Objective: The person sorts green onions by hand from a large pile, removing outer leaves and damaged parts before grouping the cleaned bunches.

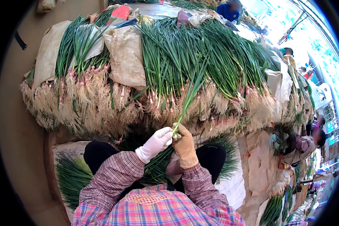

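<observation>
The white-gloved left hand (153,145) and tan-gloved right hand (186,148) meet near a long heap of rooted spring onions (169,52), fingers (167,135) pinched together around the lower end of a spring onion stalk (185,109) slanting up across it, where a flattened beige sack (125,54) covers one part.

Daylight comes strongest from the upper right, where the bright opening (322,41) glares to white and pale blue. The brown surface (24,158) at left is dimmer, and soft shadow darkens the gap beneath the roots (135,111). The centre is fairly crisp; a person (304,149) at far right looks stretched and soft. Fisheye curvature bends edges near the rim, and all 4 corners are black.
</observation>
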`<state>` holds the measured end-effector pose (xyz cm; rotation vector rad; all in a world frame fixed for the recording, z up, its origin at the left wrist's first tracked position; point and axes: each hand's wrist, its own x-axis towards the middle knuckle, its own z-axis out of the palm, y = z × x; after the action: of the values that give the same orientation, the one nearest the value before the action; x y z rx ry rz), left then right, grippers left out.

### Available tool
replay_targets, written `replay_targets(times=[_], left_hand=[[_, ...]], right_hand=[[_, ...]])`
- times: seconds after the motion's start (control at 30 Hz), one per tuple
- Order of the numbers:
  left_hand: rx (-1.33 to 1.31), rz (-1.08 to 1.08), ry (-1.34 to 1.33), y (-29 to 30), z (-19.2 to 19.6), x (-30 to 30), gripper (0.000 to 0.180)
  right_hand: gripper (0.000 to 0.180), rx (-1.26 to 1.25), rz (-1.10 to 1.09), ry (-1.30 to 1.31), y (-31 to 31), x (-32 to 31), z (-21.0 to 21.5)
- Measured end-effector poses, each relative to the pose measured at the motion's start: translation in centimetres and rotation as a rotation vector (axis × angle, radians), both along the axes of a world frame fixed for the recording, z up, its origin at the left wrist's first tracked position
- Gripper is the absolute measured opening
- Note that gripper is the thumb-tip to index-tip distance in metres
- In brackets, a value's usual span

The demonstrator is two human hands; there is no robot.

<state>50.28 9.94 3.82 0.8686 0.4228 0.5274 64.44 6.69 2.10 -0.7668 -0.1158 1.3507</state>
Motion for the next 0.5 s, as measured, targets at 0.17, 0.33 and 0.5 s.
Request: replay_targets(times=[0.17, 0.33, 0.5], left_hand=[[0.164, 0.173, -0.092, -0.5, 2.7, -0.1, 0.020], [0.181, 0.486, -0.144, 3.3, 3.0, -2.1, 0.018], [0.058, 0.434, -0.015, 4.6, 0.4, -0.5, 0.018]], right_hand=[[0.023, -0.169, 0.235, -0.679, 0.6, 3.6, 0.4], [0.030, -0.024, 0.110, -1.940, 1.8, 2.5, 1.5], [0.021, -0.266, -0.229, -2.233, 11.0, 4.5, 4.1]])
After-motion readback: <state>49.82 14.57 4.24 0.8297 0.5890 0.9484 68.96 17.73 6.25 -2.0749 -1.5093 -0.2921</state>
